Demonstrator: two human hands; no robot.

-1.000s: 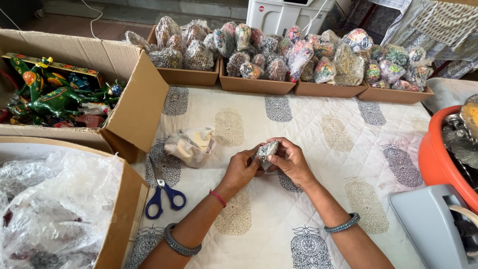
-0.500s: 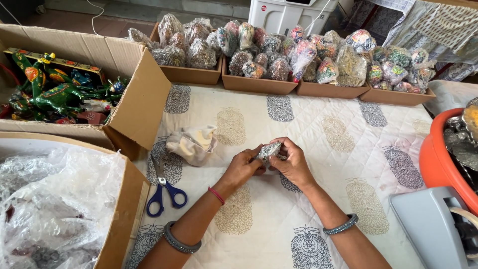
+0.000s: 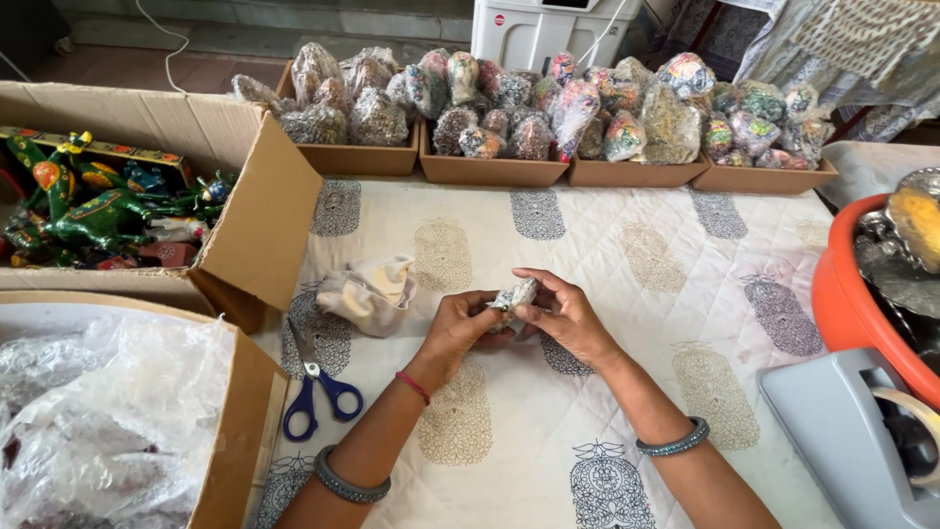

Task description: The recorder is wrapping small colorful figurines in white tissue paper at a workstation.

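I look down on a quilt (image 3: 627,264), cream with printed motifs, which covers the desk from edge to edge. At its left edge an open carton (image 3: 259,211) holds green painted figures (image 3: 88,211), and nearer me, at the near left corner, a second carton (image 3: 240,431) is lined with clear plastic (image 3: 93,421). Along the far edge stand four low trays (image 3: 490,168) side by side, each heaped with small wrapped bundles (image 3: 548,103). At the right edge I see an orange tub (image 3: 847,304), and in front of it, at the near right corner, a grey tape dispenser (image 3: 842,441).

Left of the middle lies a crumpled beige cloth (image 3: 370,292), and just nearer me, close to the second carton, a pair of scissors (image 3: 318,392) with blue handles, blades pointing away from me.

My two hands meet near the middle of the quilt, just right of the cloth. Between them is a small wrapped piece (image 3: 514,294), pale with dark speckles, lifted a little above the quilt. The left hand (image 3: 460,328) has its grip pinching the piece from the left, thumb and fingers pressed onto it. The right hand (image 3: 563,315) has its grip pinching it from the right, fingers curled over the top. I cannot tell what is inside the wrapping. Each forearm carries a dark bangle (image 3: 674,439), and the left wrist also a thin red thread (image 3: 413,385).
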